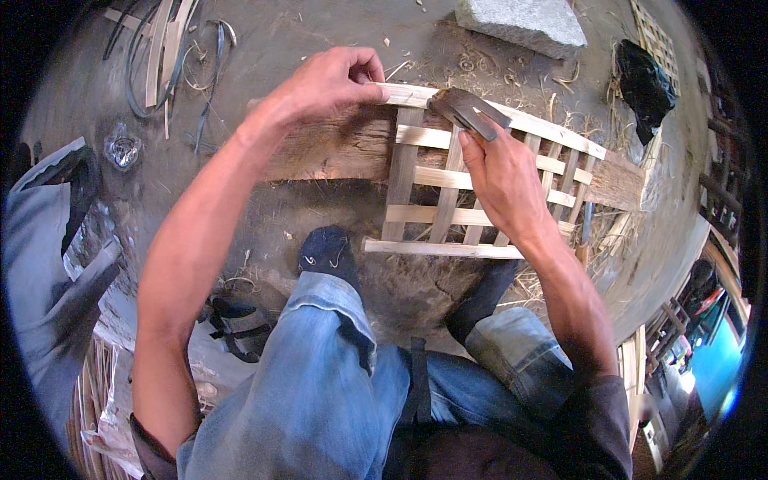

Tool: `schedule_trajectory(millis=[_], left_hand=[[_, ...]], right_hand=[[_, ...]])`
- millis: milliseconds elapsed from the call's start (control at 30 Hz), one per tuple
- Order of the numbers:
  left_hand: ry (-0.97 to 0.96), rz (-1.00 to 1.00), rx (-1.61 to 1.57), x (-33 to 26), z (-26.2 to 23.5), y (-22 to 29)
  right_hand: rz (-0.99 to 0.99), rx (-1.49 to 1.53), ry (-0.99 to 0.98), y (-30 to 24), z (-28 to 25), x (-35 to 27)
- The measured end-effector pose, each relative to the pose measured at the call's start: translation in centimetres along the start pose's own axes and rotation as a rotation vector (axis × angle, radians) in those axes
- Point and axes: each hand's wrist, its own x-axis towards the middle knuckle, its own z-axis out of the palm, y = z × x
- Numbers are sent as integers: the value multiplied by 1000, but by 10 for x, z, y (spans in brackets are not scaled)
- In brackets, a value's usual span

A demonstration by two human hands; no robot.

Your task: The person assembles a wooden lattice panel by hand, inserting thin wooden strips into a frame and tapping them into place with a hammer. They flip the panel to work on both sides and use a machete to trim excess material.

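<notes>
A dusty grey earthen floor [336,32], littered with curled shavings, carries everything here. Across its middle lies a long, weathered brown wooden beam [336,148], running from the left-centre toward the right edge of the floor. Resting on the beam's right half is a pale lattice of flat split-bamboo slats [448,210], its upper rail lying along the beam and its lower rail hanging off toward the person's knees, which are in faded blue jeans [320,384].

At the floor's top edge sits a rough grey stone block [524,22], and near the top right corner a crumpled black plastic bag [644,84]. Toward the top left corner lie loose bamboo strips and dark wire loops [172,56].

The left hand [332,80] is clenched over the left end of the lattice's upper rail, fingers curled down on it and pressing it to the beam. The right hand [500,172] lies on top of the lattice, near its middle, and grips the handle of a dark, flat-bladed metal chopping knife [464,108]; the blade rests on the upper rail, just right of the left hand's fingers. So the lattice sits under both hands, between them and the beam.

A dark-socked foot [328,252] is planted on the floor just below the beam, beside the lattice's lower left corner.
</notes>
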Motion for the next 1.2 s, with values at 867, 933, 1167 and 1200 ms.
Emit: schedule_trajectory(millis=[867, 933, 1167, 1200], left_hand=[[95, 65, 136, -3, 5, -2], [90, 93, 134, -2, 3, -4], [58, 104, 151, -1, 3, -5], [51, 100, 158, 0, 2, -5]], right_hand=[[-11, -103, -51, 1, 14, 8], [57, -115, -83, -4, 8, 11], [-89, -57, -91, -22, -14, 26], [-113, -65, -98, -24, -15, 30]])
